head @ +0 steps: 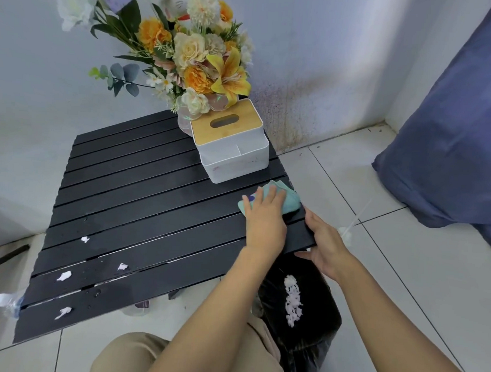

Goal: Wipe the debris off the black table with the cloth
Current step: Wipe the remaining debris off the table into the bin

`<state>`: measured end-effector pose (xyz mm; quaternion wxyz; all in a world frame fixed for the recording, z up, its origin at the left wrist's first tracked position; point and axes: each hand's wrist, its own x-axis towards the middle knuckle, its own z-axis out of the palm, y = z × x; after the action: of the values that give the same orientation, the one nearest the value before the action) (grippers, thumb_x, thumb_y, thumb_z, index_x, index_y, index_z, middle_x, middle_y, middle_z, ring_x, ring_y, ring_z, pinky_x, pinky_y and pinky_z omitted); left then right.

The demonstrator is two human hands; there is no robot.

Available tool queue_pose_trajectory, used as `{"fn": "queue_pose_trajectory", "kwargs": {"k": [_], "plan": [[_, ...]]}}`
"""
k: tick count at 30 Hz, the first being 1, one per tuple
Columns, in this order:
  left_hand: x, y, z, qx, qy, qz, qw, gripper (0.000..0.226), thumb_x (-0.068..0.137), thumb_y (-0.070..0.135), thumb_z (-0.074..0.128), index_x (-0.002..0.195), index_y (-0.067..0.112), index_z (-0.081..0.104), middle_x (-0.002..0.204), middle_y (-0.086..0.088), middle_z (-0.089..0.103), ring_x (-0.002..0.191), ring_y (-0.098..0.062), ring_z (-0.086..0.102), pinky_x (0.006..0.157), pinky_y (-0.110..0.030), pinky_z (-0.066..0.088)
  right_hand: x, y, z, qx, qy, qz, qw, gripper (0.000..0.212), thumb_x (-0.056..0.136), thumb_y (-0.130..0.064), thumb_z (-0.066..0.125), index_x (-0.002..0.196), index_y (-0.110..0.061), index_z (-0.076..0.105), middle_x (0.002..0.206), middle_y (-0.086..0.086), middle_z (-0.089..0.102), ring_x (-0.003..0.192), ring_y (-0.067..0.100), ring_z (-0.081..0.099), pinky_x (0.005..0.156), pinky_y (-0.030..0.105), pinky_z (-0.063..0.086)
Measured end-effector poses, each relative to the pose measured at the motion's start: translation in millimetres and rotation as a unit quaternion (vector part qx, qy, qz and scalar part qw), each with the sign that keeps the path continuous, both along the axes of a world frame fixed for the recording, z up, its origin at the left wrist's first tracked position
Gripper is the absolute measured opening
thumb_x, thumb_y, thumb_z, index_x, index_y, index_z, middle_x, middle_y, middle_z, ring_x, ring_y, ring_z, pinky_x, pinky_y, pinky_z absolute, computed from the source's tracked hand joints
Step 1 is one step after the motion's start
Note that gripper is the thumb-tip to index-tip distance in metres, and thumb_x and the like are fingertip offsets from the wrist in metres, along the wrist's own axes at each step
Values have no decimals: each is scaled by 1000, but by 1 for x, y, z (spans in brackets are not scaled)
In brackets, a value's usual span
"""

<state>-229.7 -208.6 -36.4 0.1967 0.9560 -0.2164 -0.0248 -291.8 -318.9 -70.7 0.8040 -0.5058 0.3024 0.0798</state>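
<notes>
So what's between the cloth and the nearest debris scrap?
Head view: only bare slats of the black table lie between the cloth and the debris scrap.

Illumination soft, cool, diffuse; brightest on wall (356, 64) at 1 o'clock, dimmer toward 9 o'clock. Shadows faint. Dull sheen on black table (154, 187) slats. Wide-angle bowing of floor tiles (403, 277) at 3–5 o'clock. White scrap (345, 233) at 3 o'clock motion-streaked; corners soft, centre sharp.
</notes>
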Motion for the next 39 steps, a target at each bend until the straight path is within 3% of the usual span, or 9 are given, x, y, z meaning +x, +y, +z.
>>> {"fn": "queue_pose_trajectory", "kwargs": {"k": [5, 9, 14, 20, 23, 28, 31, 36, 39], "plan": [[-43, 12, -11, 4, -14, -66, 998, 66, 81, -11, 44, 140, 19, 43, 152, 0, 35, 145, -29, 18, 119, -50, 2, 2, -2, -3, 1, 14, -16, 1000, 33, 102, -37, 40, 120, -24, 64, 111, 4, 73, 108, 28, 64, 102, 55, 42], [-71, 40, 13, -149, 109, -64, 981, 55, 88, -6, 44, 131, 26, 55, 137, 6, 54, 138, -10, 34, 120, -33, 7, 2, -1, 0, 2, 1, -14, 1000, 34, 103, -35, 37, 119, -17, 62, 113, 6, 70, 98, 23, 65, 89, 42, 50], [-26, 59, 48, -466, 258, 144, 834, 23, 96, 12, 53, 112, 19, 67, 101, 4, 71, 92, -11, 62, 84, -27, 46, 2, -1, 0, -47, 16, 20, 999, 34, 103, -41, 33, 123, -36, 59, 120, -6, 67, 111, 19, 60, 106, 57, 33], [-47, 40, 7, -126, 67, 42, 989, 51, 86, -4, 45, 128, 23, 55, 126, 2, 58, 112, -23, 49, 100, -34, 38, 2, -1, -2, -44, 16, 21, 999, 34, 102, -41, 34, 127, -36, 57, 127, -6, 64, 112, 20, 59, 107, 58, 32], [-67, 25, -17, -22, -8, -10, 1000, 65, 76, -13, 47, 134, 16, 50, 142, -1, 47, 136, -33, 34, 119, -50, 9, 3, -1, -3, -34, 9, 17, 999, 33, 102, -39, 36, 125, -32, 59, 125, -5, 65, 107, 21, 62, 103, 54, 35], [-82, 37, 1, -80, 54, -113, 989, 58, 84, -9, 43, 133, 21, 52, 143, 5, 46, 142, -22, 27, 121, -41, 4, 4, -2, 0, -23, -1, -9, 1000, 34, 103, -31, 38, 122, -16, 60, 114, 6, 69, 98, 23, 66, 86, 38, 54], [-81, 53, 28, -210, 206, -50, 954, 40, 95, 6, 46, 126, 29, 59, 125, 14, 61, 123, -8, 51, 114, -32, 27, 5, 0, 1, -127, -5, 26, 992, 36, 104, -32, 34, 125, -15, 58, 124, 4, 64, 110, 23, 60, 92, 35, 47], [-63, 85, 57, -487, 370, 130, 780, 23, 99, 19, 49, 114, 20, 66, 109, -1, 71, 94, -11, 62, 87, -30, 46, 9, 9, 7, -426, -19, -17, 904, 40, 99, -34, 45, 137, -21, 46, 142, 2, 46, 131, 25, 42, 111, 53, 29], [-53, 102, 52, -458, 326, 179, 807, 20, 98, 22, 49, 107, 23, 67, 107, -5, 70, 91, -15, 60, 81, -30, 46, 9, 9, 13, -409, -16, -29, 912, 40, 97, -33, 49, 135, -22, 44, 143, 2, 44, 129, 25, 44, 111, 54, 30]]}}
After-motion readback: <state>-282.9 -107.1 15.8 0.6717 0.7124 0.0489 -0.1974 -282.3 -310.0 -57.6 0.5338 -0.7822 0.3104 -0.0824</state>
